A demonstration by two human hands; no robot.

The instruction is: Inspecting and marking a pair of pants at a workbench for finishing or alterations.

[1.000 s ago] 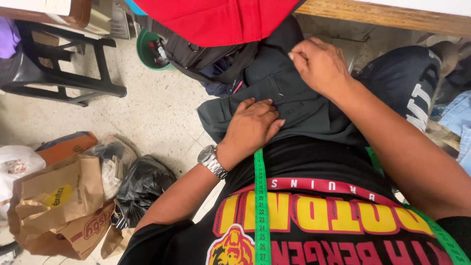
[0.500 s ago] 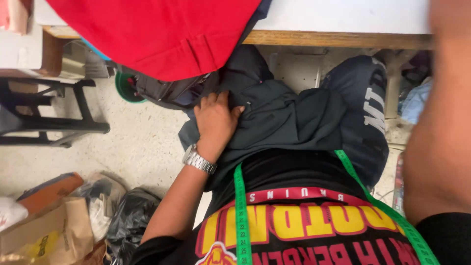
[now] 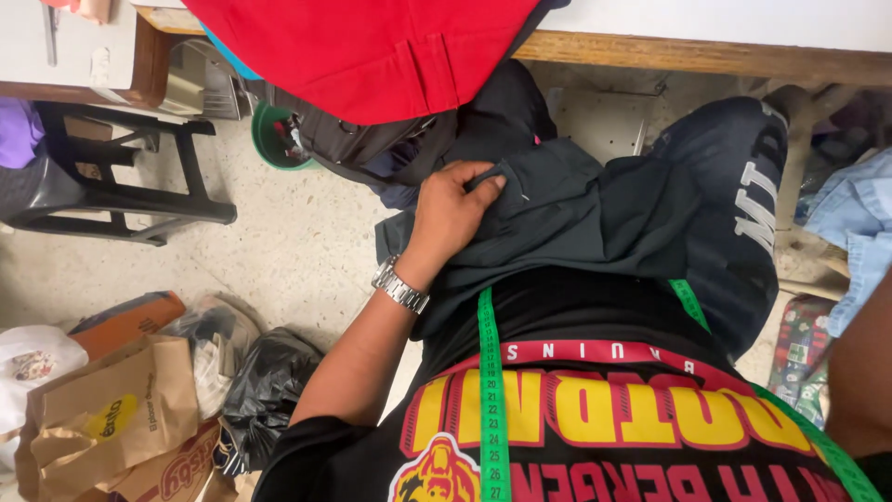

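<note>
Left hand (image 3: 452, 212): lay on a dark grey garment (image 3: 595, 214) bunched on the person's lap, fingers (image 3: 483, 178) curled and pinching a fold of the cloth near its upper edge. A metal wristwatch (image 3: 400, 285) sat on that wrist.

Right hand: out of view; only a blurred forearm (image 3: 859, 372) showed at the right edge, so its grip could not be told.

Dark grey garment: rested across the lap, below the front edge of the wooden worktop (image 3: 706, 56), partly over dark trousers with pale lettering (image 3: 743, 204) on the right leg.

Green measuring tape (image 3: 491, 390): draped around the neck, one strand running down the chest over a black printed shirt (image 3: 604, 418), the other strand crossing to the lower right.

Red cloth (image 3: 372, 51): hung over the worktop edge, above the left hand and well apart from it. A black bag (image 3: 362, 144) sat just beneath it.

Floor, left side: a black plastic stool (image 3: 121, 186), a green bucket (image 3: 269, 139) near the bag, brown paper bags (image 3: 111, 418), a black plastic bag (image 3: 265, 381) and a white plastic bag (image 3: 32, 363) close together.

Right edge: pale blue denim (image 3: 850, 223), beside the trousers.
</note>
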